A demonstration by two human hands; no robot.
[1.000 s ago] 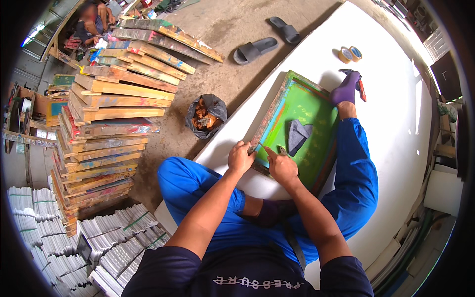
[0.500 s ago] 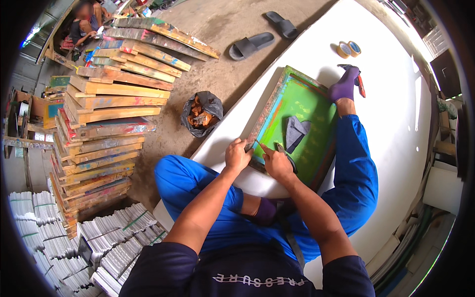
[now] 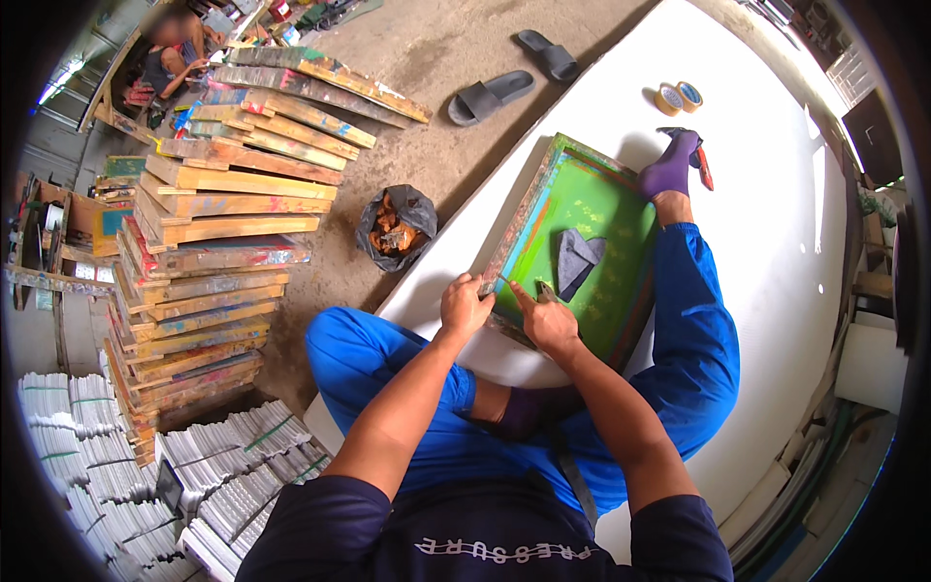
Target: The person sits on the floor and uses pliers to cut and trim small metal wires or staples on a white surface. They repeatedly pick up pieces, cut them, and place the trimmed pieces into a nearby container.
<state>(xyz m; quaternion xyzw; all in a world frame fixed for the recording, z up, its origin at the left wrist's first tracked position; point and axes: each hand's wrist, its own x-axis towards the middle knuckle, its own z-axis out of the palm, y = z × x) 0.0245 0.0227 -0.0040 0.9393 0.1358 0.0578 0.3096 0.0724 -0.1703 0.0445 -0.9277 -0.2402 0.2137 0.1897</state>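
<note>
A wooden screen-printing frame (image 3: 514, 225) with green mesh lies tilted between my legs on the white table. My left hand (image 3: 466, 307) is closed on its near left corner. Beside it, my right hand (image 3: 551, 323) is wrapped round what look like pliers (image 3: 546, 292); only their dark tip shows past the fingers. The index finger of that hand stretches toward the frame's inner edge near the same corner. On the mesh, ahead of the right hand, rests a folded grey cloth (image 3: 579, 260).
Two tape rolls (image 3: 679, 96) and a black-and-red tool (image 3: 705, 171) by my foot lie on the white table (image 3: 766, 223). Left of it stand a black bag (image 3: 396, 228) of orange-brown scraps, stacked wooden frames (image 3: 242, 204) and bundled white stacks (image 3: 233, 466). Slippers (image 3: 492, 98) lie beyond; a person (image 3: 175, 58) sits far left.
My right hand has turned slightly, so the dark handle that showed below it is now hidden. The left hand keeps its hold on the frame corner. The view has shifted a little.
</note>
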